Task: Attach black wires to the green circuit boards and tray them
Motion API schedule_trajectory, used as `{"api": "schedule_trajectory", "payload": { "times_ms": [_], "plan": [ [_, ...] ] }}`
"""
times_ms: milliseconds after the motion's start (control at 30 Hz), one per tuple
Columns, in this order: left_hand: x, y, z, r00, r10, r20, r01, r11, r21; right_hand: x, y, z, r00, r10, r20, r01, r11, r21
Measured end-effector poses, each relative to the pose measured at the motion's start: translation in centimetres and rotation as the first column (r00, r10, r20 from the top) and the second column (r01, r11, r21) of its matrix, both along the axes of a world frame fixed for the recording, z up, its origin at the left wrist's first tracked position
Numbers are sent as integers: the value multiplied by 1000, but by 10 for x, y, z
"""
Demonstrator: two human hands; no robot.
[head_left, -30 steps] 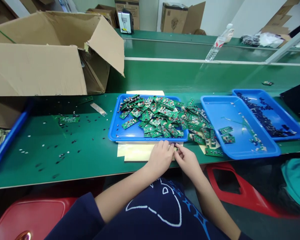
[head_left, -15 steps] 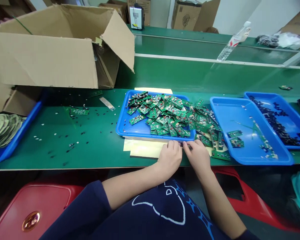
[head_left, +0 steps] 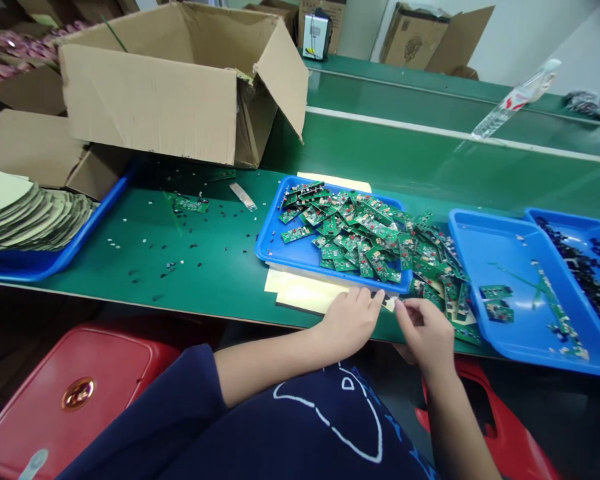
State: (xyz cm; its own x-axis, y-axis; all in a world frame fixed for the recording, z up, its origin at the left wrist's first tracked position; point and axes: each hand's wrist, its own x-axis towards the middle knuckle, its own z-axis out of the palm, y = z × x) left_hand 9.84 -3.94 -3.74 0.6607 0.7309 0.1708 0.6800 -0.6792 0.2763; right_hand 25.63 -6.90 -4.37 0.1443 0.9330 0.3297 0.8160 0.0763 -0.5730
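Fingers (head_left: 364, 298) curled, grip unclear, little room between blue tray (head_left: 290, 253) and table edge (head_left: 260, 316)

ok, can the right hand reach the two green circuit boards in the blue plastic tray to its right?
Likely yes: the two boards lie uncovered in the blue tray near the right hand, with only loose boards and the tray's rim between.

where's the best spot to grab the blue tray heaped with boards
Probably the left rim of the tray, approached from the left: that raised edge is uncovered, while the boards spill over the right side and hide its rim there.
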Motion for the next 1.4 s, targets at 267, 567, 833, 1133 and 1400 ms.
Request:
{"api": "schedule_trajectory", "payload": {
  "times_ms": [267,567,833,1133,1400],
  "plan": [
    [-115,-15,14,867,498,-8,-493,856,-157,-82,3,-6,843,469,-265,-481,877,22],
    [-137,-5,3,715,660,231,-306,592,-746,-139,26,-22,795,607,5,-605,792,84],
    [-137,0,13,463,850,253,-55,313,-948,-144,23,-27,810,584,40,-581,794,180],
    [-130,10,8,488,835,253,-85,335,-939,-145,21,-23,798,594,-101,-563,795,227],
    [-128,11,9,491,828,271,-96,361,-928,-142,26,-22,788,603,-122,-584,795,163]
  ]
}}
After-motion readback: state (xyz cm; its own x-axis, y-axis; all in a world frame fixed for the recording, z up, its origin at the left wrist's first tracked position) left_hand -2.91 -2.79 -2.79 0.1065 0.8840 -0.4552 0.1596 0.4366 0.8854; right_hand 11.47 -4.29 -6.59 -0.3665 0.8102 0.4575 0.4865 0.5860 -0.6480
